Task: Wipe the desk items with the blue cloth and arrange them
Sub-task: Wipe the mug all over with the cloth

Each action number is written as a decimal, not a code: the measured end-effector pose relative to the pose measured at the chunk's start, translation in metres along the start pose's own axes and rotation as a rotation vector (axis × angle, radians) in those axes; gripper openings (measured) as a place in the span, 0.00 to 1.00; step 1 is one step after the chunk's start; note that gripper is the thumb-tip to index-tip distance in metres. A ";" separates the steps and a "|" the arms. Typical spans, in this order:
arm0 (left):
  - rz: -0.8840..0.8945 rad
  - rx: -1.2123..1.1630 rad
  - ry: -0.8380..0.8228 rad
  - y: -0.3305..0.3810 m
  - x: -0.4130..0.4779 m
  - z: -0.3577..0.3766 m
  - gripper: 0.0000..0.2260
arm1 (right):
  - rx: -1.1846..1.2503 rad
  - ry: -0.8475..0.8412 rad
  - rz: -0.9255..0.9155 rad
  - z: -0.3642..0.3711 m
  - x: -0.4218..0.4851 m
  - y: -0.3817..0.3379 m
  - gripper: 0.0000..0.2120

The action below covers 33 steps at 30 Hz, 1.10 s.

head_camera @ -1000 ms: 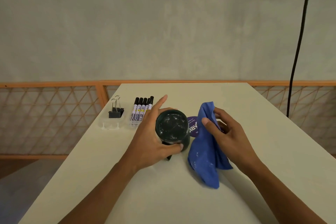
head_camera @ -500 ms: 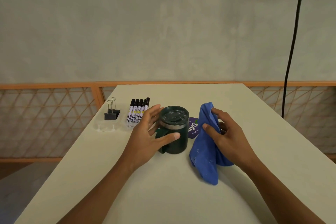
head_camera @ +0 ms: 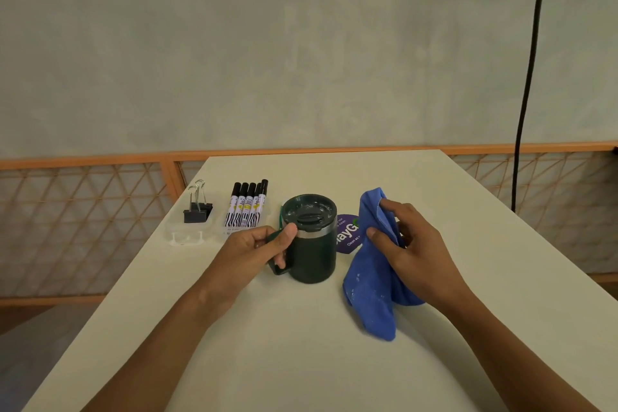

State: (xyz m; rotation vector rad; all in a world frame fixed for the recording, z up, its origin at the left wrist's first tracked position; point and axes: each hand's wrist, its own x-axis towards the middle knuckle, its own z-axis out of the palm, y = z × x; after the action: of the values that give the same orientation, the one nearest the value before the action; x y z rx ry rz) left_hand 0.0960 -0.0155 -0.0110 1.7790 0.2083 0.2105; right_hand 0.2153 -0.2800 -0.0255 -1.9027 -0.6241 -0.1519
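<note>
While standing upright at frame centre, the green mug [head_camera: 314, 257] is being gripped by its handle in the left hand [head_camera: 254, 251]; right hand [head_camera: 414, 251] is clutching the blue cloth [head_camera: 368, 294], lying centre-right.

A plain office-style desk against a bare wall.

The white desk [head_camera: 334, 344] carries ordinary stationery near its far left corner: a row of black-capped markers [head_camera: 247, 207] and, beside them, two black binder clips [head_camera: 197, 211] in a clear tray [head_camera: 187, 237]. A dark green lidded mug [head_camera: 311, 244] stands just to their right. Behind the desk are a bare grey plaster wall [head_camera: 301, 43] and an orange railing [head_camera: 83, 217] with diamond lattice. A black cable [head_camera: 528, 77] hangs down on the right.
</note>
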 end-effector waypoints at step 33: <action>0.348 0.200 -0.055 -0.004 -0.001 -0.001 0.17 | -0.593 0.042 -0.609 0.038 -0.031 -0.046 0.28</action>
State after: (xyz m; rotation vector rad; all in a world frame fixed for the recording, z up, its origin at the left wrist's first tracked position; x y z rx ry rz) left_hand 0.0943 -0.0137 -0.0148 2.0106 -0.1269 0.4003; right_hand 0.1598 -0.2442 -0.0152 -2.1937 -1.2164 -0.8419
